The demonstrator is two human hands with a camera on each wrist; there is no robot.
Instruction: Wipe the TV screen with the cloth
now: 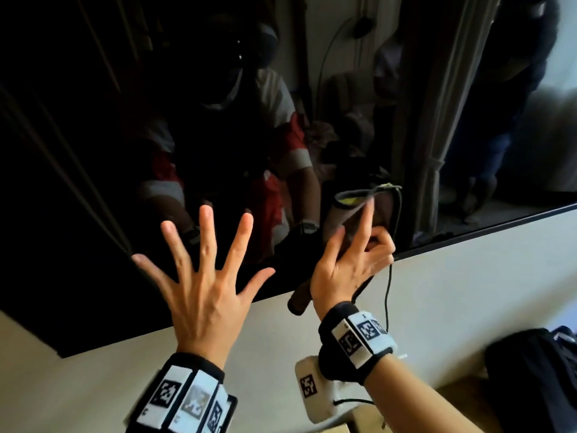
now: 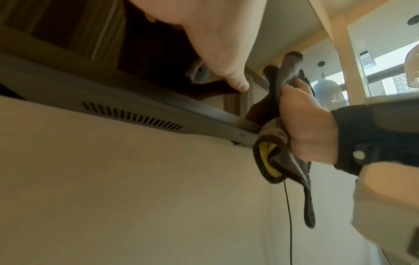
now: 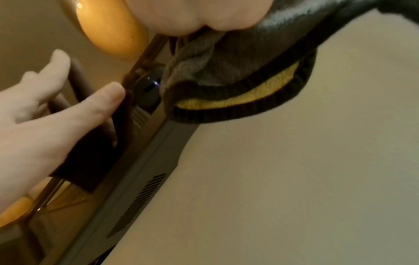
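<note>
The dark TV screen point(image 1: 93, 151) fills the upper part of the head view and mirrors the person and the room. My left hand point(image 1: 203, 276) lies flat on the glass near its lower edge, fingers spread wide, holding nothing. To its right, my right hand point(image 1: 349, 264) grips a dark grey cloth point(image 1: 349, 204) with a yellow-lined hem against the screen. Its index finger points up along the cloth while the other fingers curl round it. In the left wrist view the cloth point(image 2: 272, 161) hangs below the right fist point(image 2: 303, 125). The right wrist view shows the cloth point(image 3: 249, 80) bunched at the TV's bottom bezel point(image 3: 147, 161).
A pale wall point(image 1: 452, 292) runs below the TV. A thin black cord point(image 1: 387, 295) dangles from the cloth over the wall. A black bag point(image 1: 530, 370) sits at the lower right. Vent slots point(image 2: 136, 116) line the TV's underside.
</note>
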